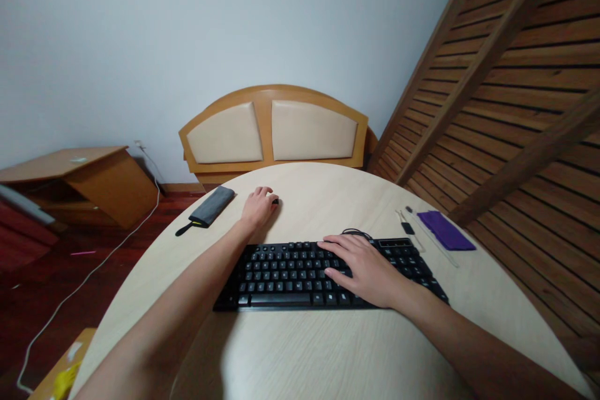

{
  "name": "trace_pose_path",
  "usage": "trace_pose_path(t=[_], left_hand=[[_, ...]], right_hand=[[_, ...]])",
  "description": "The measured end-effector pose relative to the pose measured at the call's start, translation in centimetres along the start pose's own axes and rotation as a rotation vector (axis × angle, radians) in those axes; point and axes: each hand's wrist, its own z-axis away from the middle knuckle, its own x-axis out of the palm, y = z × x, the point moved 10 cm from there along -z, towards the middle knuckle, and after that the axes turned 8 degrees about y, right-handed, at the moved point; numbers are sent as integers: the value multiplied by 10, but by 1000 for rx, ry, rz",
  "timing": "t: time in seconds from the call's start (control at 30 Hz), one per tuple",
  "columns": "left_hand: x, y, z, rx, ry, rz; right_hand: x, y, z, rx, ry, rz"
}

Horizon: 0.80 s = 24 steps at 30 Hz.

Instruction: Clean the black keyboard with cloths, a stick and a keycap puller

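A black keyboard lies across the round table in front of me. My right hand rests on it, fingers spread over the keys on its right half. Beyond the keyboard's far left edge, my left hand is low over the tabletop with its fingers curled. At its fingertips shows a small black piece, perhaps a keycap, mostly covered by the fingers. A dark cable lies coiled behind the keyboard.
Left on the table is a grey pouch with a black strap. At right lie a wire tool with a black handle, a thin brush and a folded purple cloth. A headboard and slatted wood stand beyond.
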Motion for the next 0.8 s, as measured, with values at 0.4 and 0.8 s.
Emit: trace_pose_path(t=[0.4,0.8], left_hand=[[-49,42,46,12,81,200],[-52,44,113,-241,44,655]], right_hand=[[-1,0,-1,-2,15,-8],[-3,-3,-2,-9,19,-10]])
